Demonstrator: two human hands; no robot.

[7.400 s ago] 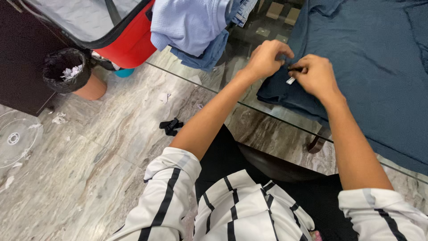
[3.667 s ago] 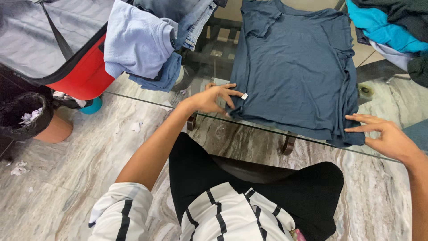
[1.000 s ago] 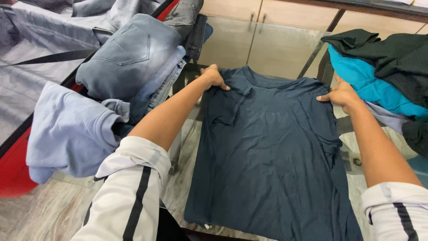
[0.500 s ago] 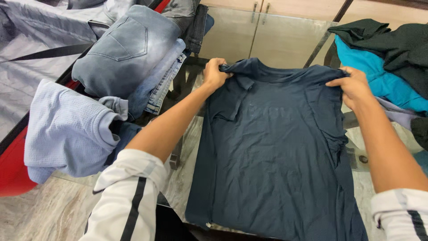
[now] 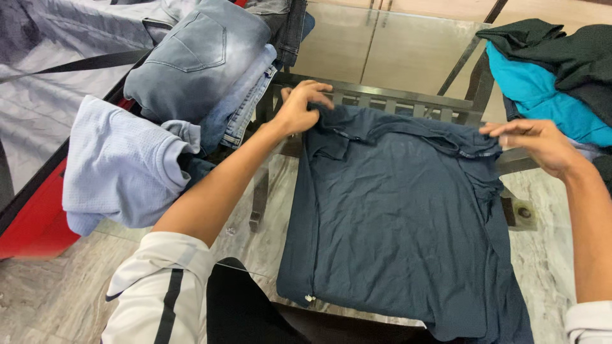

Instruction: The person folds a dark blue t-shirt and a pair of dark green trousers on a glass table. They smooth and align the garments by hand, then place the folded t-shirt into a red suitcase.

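Note:
A dark blue t-shirt (image 5: 395, 236) lies on a glass table (image 5: 408, 57), sleeves folded in. Its top edge is lifted and rolled toward me. My left hand (image 5: 299, 105) pinches the shirt's upper left corner near the collar. At the upper right corner, my right hand (image 5: 532, 139) grips the shoulder edge. Both hands hold the fabric a little above the glass.
Folded grey jeans (image 5: 197, 57) and a pale blue garment (image 5: 121, 165) are piled at the left over an open red suitcase (image 5: 38, 210). A teal shirt (image 5: 542, 89) and dark clothes (image 5: 567, 44) lie at the right. Marble floor shows below the glass.
Both hands gripped the shirt's top corners, lifted them and drew the upper edge down toward me, so bare glass and the table frame show beyond it.

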